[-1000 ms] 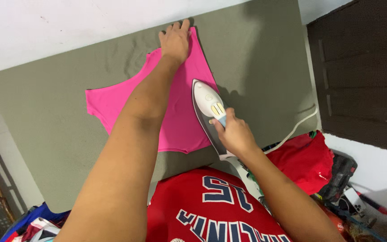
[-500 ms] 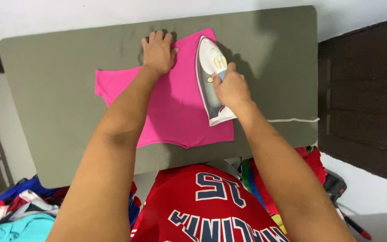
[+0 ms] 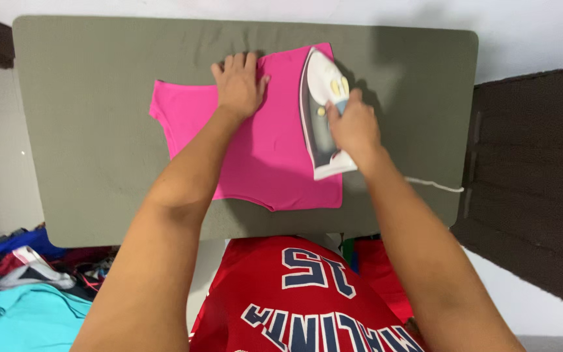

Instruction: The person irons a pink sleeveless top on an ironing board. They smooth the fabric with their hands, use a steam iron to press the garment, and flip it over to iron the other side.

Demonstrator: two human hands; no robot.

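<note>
One table (image 3: 99, 130), grey-green cloth cover, fills most of the view; all four edges show, corners rounded. Wide bare strips of cover lie left of the garment and right of the iron; a narrower strip runs along the far edge. Dark brown panel (image 3: 535, 182) stands just beyond the table's right edge.

One pink garment (image 3: 275, 163) lies flat near the table's middle, its near hem close to the near edge, its far corner close to the far edge — a sleeve-like tab points left.

One heap of clothes (image 3: 21, 293), teal, blue and red, sits below the table's left near corner.

One iron (image 3: 320, 117), white and grey, nose pointing away, rests on the garment's right edge. One white cord (image 3: 434, 186) trails off toward the table's right edge.

Left hand (image 3: 239, 88): fingers spread flat, pressing the garment's far edge. Right hand (image 3: 354, 127): fingers wrapped around the iron's handle.
</note>
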